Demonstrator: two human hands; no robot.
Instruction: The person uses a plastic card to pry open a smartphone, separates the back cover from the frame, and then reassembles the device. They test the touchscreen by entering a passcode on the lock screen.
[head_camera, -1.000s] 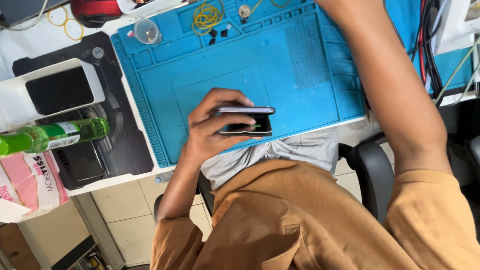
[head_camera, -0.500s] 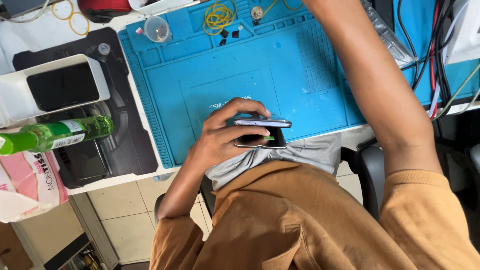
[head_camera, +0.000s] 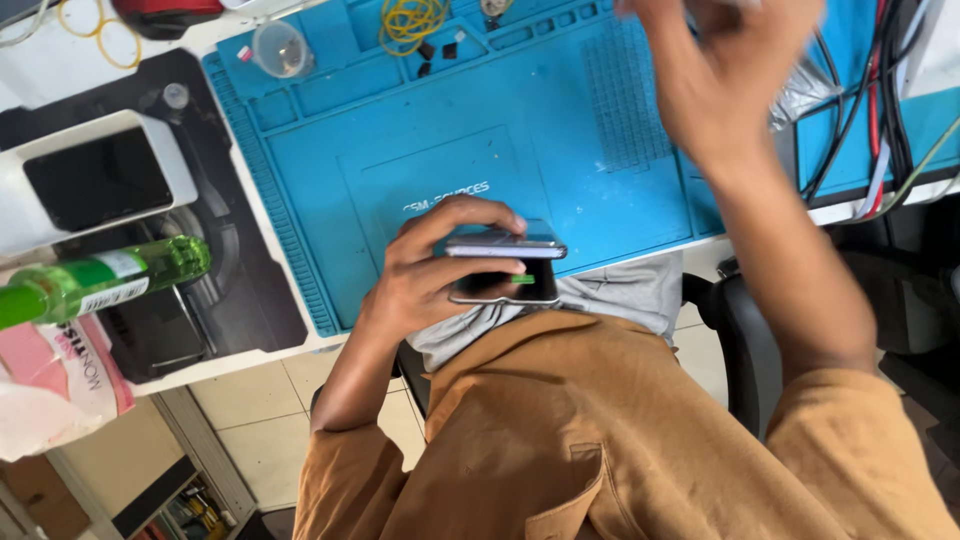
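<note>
- Our right hand is smeared by motion blur at the blue mat's far edge; its fingertips run off the picture's top, so we cannot tell whether it holds anything.
- Our left hand covers part of the two phones; the upper hides most of the lower.
- The green bottle is cut off at the left edge.
- The small parts at the mat's far edge are too small to tell.

A work mat is laid on the bench. A phone is held over the mat's near edge. A bottle is laid left of the mat, a coil of wire at its far edge.
</note>
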